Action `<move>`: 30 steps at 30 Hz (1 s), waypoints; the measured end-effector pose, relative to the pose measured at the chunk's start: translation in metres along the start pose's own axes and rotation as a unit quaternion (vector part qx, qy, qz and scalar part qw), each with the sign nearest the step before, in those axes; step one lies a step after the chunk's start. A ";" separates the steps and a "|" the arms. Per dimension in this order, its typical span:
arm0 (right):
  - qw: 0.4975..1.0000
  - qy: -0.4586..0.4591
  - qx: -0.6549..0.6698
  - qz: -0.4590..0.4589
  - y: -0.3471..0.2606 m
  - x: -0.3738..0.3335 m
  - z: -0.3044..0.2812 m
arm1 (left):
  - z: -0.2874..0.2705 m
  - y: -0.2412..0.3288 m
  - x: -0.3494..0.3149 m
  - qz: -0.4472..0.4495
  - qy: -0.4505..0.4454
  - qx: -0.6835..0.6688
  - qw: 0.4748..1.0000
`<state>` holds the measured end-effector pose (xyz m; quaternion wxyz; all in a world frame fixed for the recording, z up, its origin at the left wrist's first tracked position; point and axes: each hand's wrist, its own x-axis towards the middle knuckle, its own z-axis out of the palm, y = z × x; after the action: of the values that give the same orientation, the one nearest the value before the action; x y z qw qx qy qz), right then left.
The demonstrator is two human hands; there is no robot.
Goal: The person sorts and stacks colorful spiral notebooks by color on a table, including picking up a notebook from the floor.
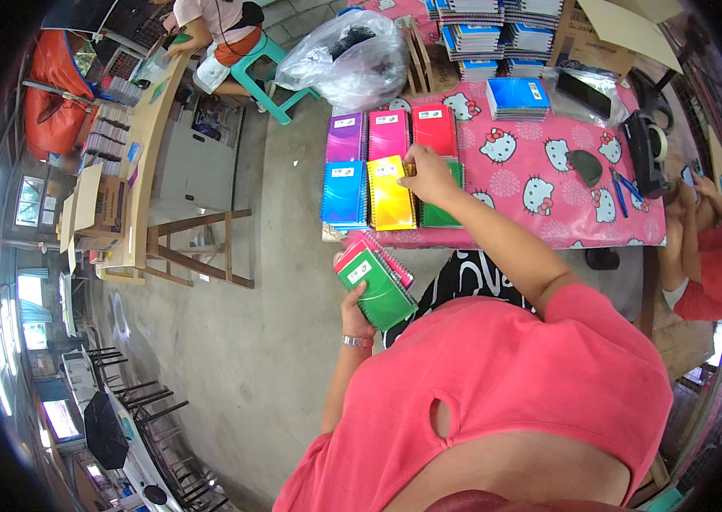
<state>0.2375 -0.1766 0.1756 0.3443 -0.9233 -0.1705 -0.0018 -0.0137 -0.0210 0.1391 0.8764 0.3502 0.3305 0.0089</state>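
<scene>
My left hand (356, 314) is closed round a small fan of spiral notebooks, held off the table's front edge. A green notebook (385, 299) lies on top, with red and pink ones showing behind it. My right hand (431, 175) pinches the right edge of a yellow notebook (389, 200) on the table. Partly under that hand and wrist is another green notebook (443, 213). To the left sits a blue notebook stack (344, 196). Behind them stand purple (345, 141), magenta (388, 136) and red (434, 132) notebooks.
The table has a pink patterned cover (519, 183). On it are a blue notebook stack (514, 98), pliers (621, 192), a tape dispenser (644, 154) and a phone (582, 94). Taller notebook stacks (476, 43) and a plastic bag (352, 64) stand behind. Other people sit at far left and right.
</scene>
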 end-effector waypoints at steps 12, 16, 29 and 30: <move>0.983 -0.156 0.091 0.008 -0.072 0.024 0.025 | -0.013 0.007 -0.013 0.101 -0.038 -0.105 0.989; 0.977 -0.154 0.117 0.085 -0.073 0.020 0.046 | -0.023 0.003 -0.021 0.075 0.038 -0.022 0.996; 0.963 -0.189 0.152 -0.117 -0.041 -0.081 -0.029 | 0.025 0.004 -0.022 0.005 0.045 -0.067 0.997; 0.968 -0.186 0.147 -0.077 -0.037 -0.096 -0.036 | 0.030 0.003 -0.020 0.005 0.020 -0.048 0.999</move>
<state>0.1399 -0.2035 0.2144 0.4376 -0.8306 -0.3005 0.1682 -0.0109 -0.0419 0.1686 0.8855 0.3090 0.3452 0.0357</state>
